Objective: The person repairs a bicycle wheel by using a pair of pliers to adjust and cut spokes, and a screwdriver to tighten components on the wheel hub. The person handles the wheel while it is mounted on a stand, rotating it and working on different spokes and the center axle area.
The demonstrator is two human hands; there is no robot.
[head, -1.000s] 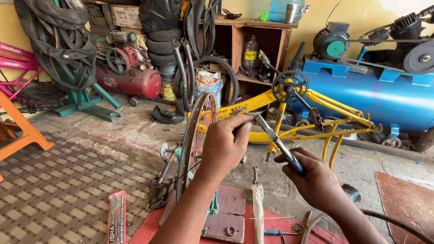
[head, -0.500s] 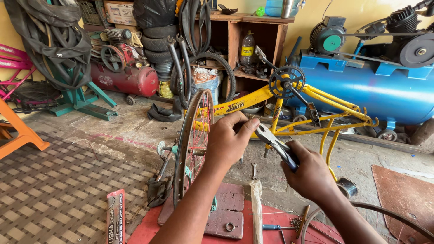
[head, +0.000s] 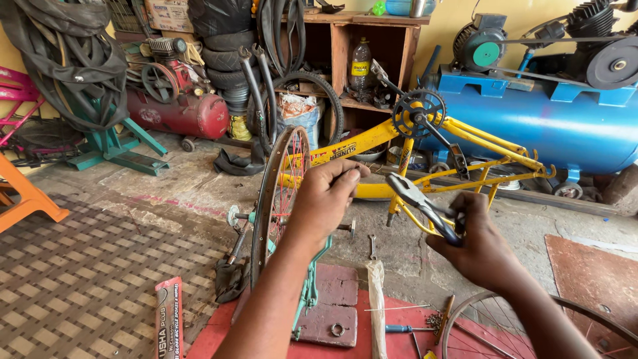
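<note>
holding a small dark part between pinched fingertips, left hand sits just right of the bicycle wheel; the part itself is too small to identify. grip narrow, fingers curled in. right hand wraps the blue-sleeved handles of a pair of pliers; the plier nose points up and left toward the left hand, its jaws slightly apart, and the tip stands close to the left fingertips but apart from them.

wheel stands upright on edge in a green truing stand, rim rusty, spokes reddish, axle sticking out on both sides. stand base rests on a red workbench top.

on the bench: a loose spoke, a blue-handled screwdriver, a small heap of nipples or screws. second wheel rim at lower right, partly behind the right forearm.

behind the hands: yellow bicycle frame lying inverted on the concrete floor, chainring up. blue compressor tank beyond it, red compressor at left.
</note>
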